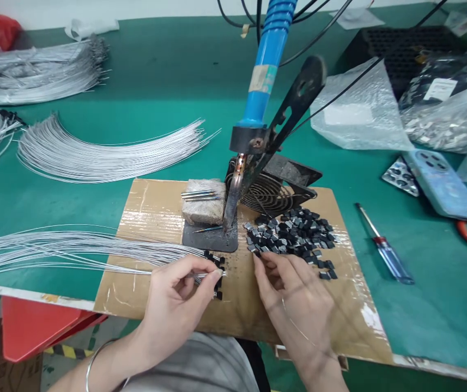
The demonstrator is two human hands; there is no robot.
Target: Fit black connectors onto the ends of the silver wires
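Observation:
My left hand is closed in a pinch, with thumb and forefinger on a thin white wire near its bare end. Beneath and beside those fingers lie more white wires, their ends carrying small black connectors. At the near left edge of a pile of small black connectors, my right hand has its thumb and fingertips closed on one dark piece. Above, between both hands, a blue-handled soldering iron is clamped in a black holder, tip down over a dark pad.
A cardboard sheet lies on the green bench. Behind the iron stand a small fan and a wrapped block. Wire bundles occupy the left; a screwdriver, phone and plastic bags lie right.

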